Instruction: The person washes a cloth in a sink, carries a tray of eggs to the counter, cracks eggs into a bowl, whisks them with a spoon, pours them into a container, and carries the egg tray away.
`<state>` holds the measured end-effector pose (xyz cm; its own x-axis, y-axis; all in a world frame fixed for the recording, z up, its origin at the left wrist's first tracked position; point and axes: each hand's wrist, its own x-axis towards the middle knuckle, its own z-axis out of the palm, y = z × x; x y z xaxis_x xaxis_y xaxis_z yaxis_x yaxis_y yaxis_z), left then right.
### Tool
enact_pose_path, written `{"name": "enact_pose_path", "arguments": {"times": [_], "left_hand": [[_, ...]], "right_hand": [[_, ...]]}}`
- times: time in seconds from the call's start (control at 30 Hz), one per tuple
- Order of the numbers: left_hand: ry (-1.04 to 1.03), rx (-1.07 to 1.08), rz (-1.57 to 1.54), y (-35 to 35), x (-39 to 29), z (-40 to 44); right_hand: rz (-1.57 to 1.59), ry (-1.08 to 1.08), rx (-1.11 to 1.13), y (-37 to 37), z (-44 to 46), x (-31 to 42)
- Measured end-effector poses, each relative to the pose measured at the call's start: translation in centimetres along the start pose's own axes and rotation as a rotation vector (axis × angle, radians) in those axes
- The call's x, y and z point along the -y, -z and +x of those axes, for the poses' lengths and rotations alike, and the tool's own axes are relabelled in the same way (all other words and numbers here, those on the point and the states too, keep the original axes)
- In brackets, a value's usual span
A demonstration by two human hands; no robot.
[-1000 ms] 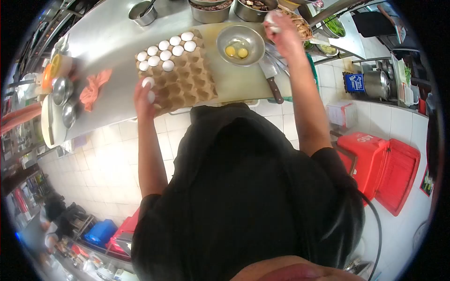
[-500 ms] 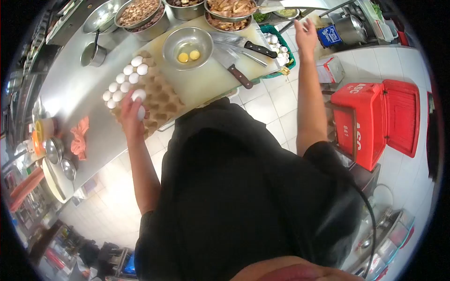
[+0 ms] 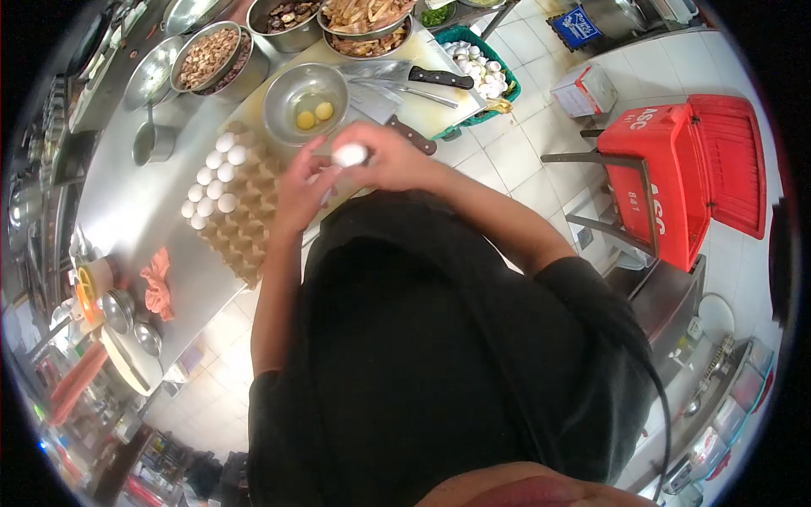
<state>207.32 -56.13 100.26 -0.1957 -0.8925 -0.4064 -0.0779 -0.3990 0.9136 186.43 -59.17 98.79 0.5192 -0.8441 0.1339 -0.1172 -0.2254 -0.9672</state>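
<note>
My right hand [image 3: 393, 159] has its fingers closed around a white egg [image 3: 350, 155], close in front of my body. Right beside it, my left hand [image 3: 301, 193] is curled, with a sliver of a second white egg [image 3: 325, 196] showing at its palm; most of that one is hidden. Just beyond both hands, a steel bowl [image 3: 279, 89] contains two yolks [image 3: 314, 116] in clear white. To the left lies a cardboard egg tray [image 3: 241, 232], with several white eggs [image 3: 205, 176] in its far-left cups and bare cups on the near side.
A cleaver [image 3: 410, 133] and a black-handled knife [image 3: 441, 78] rest on the cutting board [image 3: 427, 106]. Discarded shells fill a green basket [image 3: 515, 84] at the board's right end. Food-filled pots [image 3: 253, 68] line the back. An orange cloth [image 3: 157, 286] lies left; a red bin [image 3: 634, 173] stands right.
My right hand has come in from the far right and now grips an egg. My left hand has moved right from over the tray to meet it. The whole view has shifted slightly.
</note>
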Motion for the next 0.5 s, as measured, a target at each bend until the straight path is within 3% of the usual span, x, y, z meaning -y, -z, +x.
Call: {"name": "enact_pose_path", "arguments": {"times": [0.03, 0.1, 0.13, 0.2, 0.23, 0.3, 0.4, 0.5], "left_hand": [[-0.009, 0.008, 0.020, 0.0, 0.0, 0.0], [-0.312, -0.243, 0.392, 2.9, 4.4, 1.3], [-0.459, -0.369, 0.579, 4.0, 6.1, 1.5], [-0.129, -0.543, 0.463, 4.6, 2.5, -1.1], [-0.227, -0.597, 0.579, 7.0, 4.8, -0.9], [-0.312, -0.711, 0.732, 10.7, 7.8, -0.9], [-0.253, -0.842, 0.844, 12.3, 8.6, -2.0], [-0.232, -0.843, 0.926, 13.2, 9.6, -2.0]], "right_hand": [[0.095, -0.144, -0.031, 1.1, -0.8, -1.1], [0.223, -0.257, -0.422, 4.9, -2.5, -2.9], [0.412, -0.197, -0.665, 7.4, -3.7, -4.1], [0.342, -0.212, -0.969, 13.3, -7.1, -9.1], [0.373, -0.185, -1.143, 15.6, -8.7, -11.0], [0.207, -0.428, -1.429, 18.6, -11.0, -14.0], [0.260, -0.551, -1.504, 19.0, -12.4, -17.5], [0.400, -0.555, -1.132, 16.3, -11.6, -19.1]]}}
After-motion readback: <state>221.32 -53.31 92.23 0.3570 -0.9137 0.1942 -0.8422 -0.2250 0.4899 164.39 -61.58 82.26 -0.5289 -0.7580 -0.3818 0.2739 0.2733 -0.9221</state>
